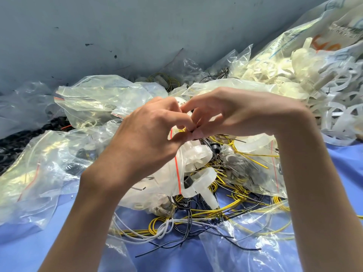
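As left hand [149, 132], right hand [233, 112] pinch — part [189, 114] half-hidden.

Clear red-striped zip bag [169, 181], crumpled

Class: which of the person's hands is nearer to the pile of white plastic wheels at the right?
Right. The right hand sits just left of the white plastic wheels; the left hand is farther left, on the other side of the right hand.
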`<move>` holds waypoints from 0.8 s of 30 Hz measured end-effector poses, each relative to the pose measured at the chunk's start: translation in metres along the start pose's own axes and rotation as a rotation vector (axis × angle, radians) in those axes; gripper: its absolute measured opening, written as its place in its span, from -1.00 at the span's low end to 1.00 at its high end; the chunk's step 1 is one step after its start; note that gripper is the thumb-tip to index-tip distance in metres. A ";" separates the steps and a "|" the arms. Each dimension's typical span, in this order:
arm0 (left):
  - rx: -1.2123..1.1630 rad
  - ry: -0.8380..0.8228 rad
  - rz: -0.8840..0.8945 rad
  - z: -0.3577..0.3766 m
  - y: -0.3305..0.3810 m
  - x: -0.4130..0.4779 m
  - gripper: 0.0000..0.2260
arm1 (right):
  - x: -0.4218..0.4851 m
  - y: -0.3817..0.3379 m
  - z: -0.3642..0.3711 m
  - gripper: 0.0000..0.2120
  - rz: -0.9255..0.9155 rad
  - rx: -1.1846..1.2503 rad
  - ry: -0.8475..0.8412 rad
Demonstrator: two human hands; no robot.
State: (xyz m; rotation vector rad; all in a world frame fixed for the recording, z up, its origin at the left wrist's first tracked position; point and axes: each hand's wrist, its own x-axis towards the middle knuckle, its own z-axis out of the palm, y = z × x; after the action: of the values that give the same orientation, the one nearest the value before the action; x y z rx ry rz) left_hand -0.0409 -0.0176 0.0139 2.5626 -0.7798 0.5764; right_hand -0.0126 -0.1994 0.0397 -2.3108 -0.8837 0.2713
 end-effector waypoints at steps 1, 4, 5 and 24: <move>0.012 -0.014 -0.015 0.000 0.001 0.000 -0.88 | 0.001 0.000 0.001 -0.79 0.002 -0.010 0.016; 0.106 -0.102 -0.114 0.000 0.005 -0.002 -0.72 | 0.004 0.003 0.001 -0.79 0.048 -0.043 0.021; 0.149 -0.132 -0.153 0.001 0.004 -0.003 -0.70 | 0.004 0.004 0.000 -0.77 0.064 -0.054 0.023; 0.042 0.036 -0.349 -0.021 -0.007 -0.001 -0.82 | 0.013 -0.015 0.017 -0.70 0.038 -0.118 0.026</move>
State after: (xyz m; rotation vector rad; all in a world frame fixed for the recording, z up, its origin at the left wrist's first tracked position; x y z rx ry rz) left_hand -0.0427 -0.0016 0.0296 2.6331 -0.2976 0.5272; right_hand -0.0172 -0.1744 0.0365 -2.4364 -0.8638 0.2102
